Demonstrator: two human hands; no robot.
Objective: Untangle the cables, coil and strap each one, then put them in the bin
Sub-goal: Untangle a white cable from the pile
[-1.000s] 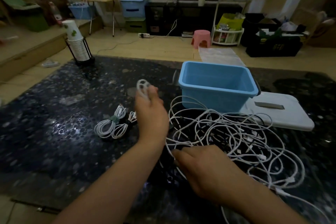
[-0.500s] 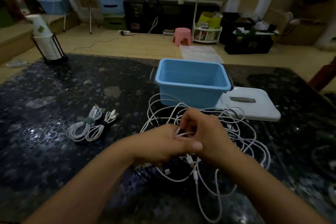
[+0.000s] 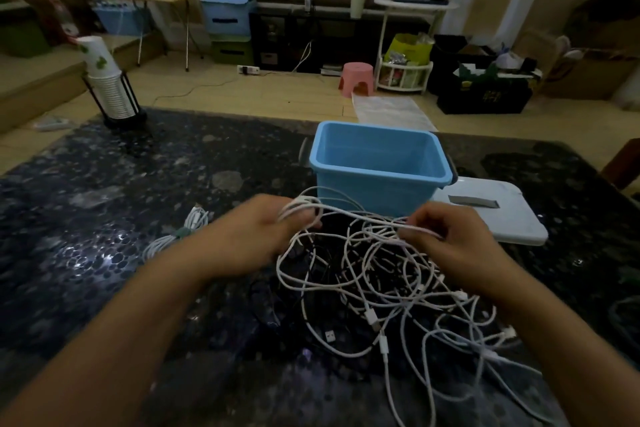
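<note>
A tangle of white cables lies on the dark table in front of the empty blue bin. My left hand grips several loops of white cable at its fingertips. My right hand pinches the same white cable a short way to the right, with the strand stretched between both hands above the tangle. Coiled, strapped white cables lie on the table left of my left wrist, partly hidden by it.
The bin's white lid lies flat to the right of the bin. A stack of paper cups in a black holder stands at the table's far left corner. The dark speckled table stretches to the left.
My hands were pressed together over the tangle; they have drawn apart, pulling a white cable taut between them. The view has shifted a little.
</note>
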